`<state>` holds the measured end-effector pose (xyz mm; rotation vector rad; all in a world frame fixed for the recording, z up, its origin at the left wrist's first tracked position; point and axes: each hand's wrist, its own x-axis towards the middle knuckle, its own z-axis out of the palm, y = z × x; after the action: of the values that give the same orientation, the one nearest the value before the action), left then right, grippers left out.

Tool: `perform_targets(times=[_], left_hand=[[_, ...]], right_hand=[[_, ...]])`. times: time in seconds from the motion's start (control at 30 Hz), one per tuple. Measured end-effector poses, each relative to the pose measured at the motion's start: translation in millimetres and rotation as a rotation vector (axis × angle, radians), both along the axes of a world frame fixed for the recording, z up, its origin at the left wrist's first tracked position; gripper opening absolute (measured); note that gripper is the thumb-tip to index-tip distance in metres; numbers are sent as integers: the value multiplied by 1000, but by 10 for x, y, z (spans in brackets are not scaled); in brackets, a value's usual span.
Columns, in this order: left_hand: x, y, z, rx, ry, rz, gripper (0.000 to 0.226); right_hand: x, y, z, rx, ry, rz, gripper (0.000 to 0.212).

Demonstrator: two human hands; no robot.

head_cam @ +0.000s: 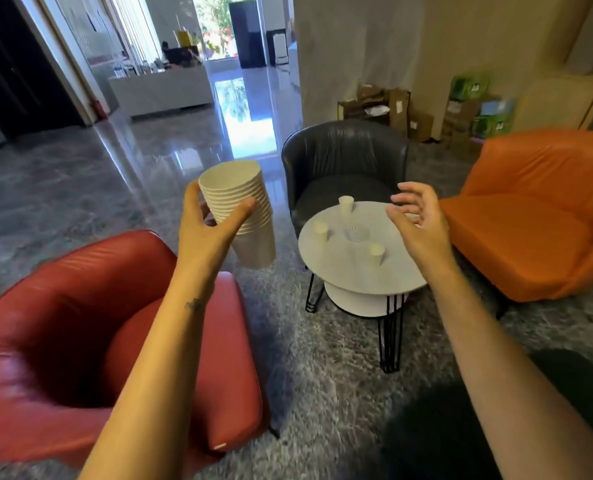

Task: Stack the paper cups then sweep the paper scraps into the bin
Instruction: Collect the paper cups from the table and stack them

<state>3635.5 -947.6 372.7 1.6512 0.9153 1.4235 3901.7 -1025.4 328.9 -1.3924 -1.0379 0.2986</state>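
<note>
My left hand (209,226) grips a tall stack of cream paper cups (243,209), held in the air left of the round white table (350,271) with its rims tilted up and away. Three single paper cups stand on the table: one at the far side (345,204), one at the left (321,232), one nearer the front (376,253). My right hand (418,216) hovers over the table's right side, fingers spread and loosely bent, holding nothing. No paper scraps or bin can be made out.
A small clear glass object (356,234) sits at the table's centre. A red armchair (80,341) is at my left, a dark grey armchair (343,168) behind the table, an orange sofa (544,216) at the right. Cardboard boxes (392,109) line the far wall.
</note>
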Motion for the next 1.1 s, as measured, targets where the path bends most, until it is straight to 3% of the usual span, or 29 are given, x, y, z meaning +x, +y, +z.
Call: perform_targets(times=[0.37, 0.5, 0.63, 0.97, 1.1], left_hand=[[1187, 2673, -1007, -123, 4, -102, 54], [1651, 3846, -1159, -156, 52, -134, 51], [2054, 4774, -1245, -200, 92, -189, 60], [2575, 5384, -2416, -416, 61, -292, 70], [2618, 5301, -2993, -487, -12, -224, 57]], right_hand=[[1053, 2385, -1024, -206, -18, -47, 39], [1419, 3504, -1254, -298, 19, -52, 29], [1593, 4304, -1400, -383, 53, -59, 36], [1765, 4954, -2566, -719, 48, 148, 68], [1727, 5068, -3205, -822, 32, 236, 88]])
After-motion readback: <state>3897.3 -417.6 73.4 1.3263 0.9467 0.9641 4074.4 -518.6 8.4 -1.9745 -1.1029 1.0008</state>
